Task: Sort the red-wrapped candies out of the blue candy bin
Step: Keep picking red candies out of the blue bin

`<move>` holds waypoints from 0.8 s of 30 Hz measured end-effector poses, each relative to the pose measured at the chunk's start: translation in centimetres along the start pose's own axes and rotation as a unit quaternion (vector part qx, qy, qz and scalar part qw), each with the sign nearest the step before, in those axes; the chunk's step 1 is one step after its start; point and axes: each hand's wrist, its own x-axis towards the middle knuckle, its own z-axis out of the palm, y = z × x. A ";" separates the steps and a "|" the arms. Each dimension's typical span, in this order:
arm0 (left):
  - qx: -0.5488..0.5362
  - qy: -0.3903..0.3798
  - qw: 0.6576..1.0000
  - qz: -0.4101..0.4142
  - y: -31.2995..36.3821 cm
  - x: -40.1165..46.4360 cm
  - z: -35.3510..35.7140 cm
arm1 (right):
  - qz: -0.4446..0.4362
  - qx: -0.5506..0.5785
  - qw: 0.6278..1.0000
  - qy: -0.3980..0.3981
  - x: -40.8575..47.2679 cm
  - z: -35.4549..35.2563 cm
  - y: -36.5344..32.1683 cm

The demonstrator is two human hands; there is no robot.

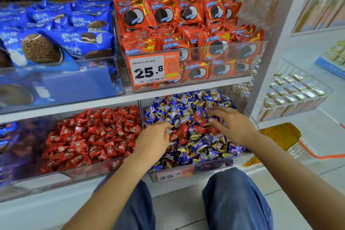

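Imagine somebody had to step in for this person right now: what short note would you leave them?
Left hand: fingers curled at the pile's left side; whether they pinch a candy, I cannot tell.
Right hand: open, fingers spread on the pile.
Clear plastic bin of blue-and-gold wrapped candies: stray red-wrapped candies lie clustered between the hands.
Clear bin of red candies sits immediately left.
Done: cannot tell. Left: pick out the strays.

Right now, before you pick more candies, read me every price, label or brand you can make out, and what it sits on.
"25.8": orange price tag on the clear bin of red cookie packs.
"25." then blurred digits: price tag on the blue candy bin.
Chinese print on tags, cookie packs and candy wrappers: too small or blurred to read.
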 end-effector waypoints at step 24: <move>-0.114 0.001 0.991 -0.073 0.3 3.4 2.5 | 0.019 -0.003 0.998 -0.057 1.0 5.2 -3.3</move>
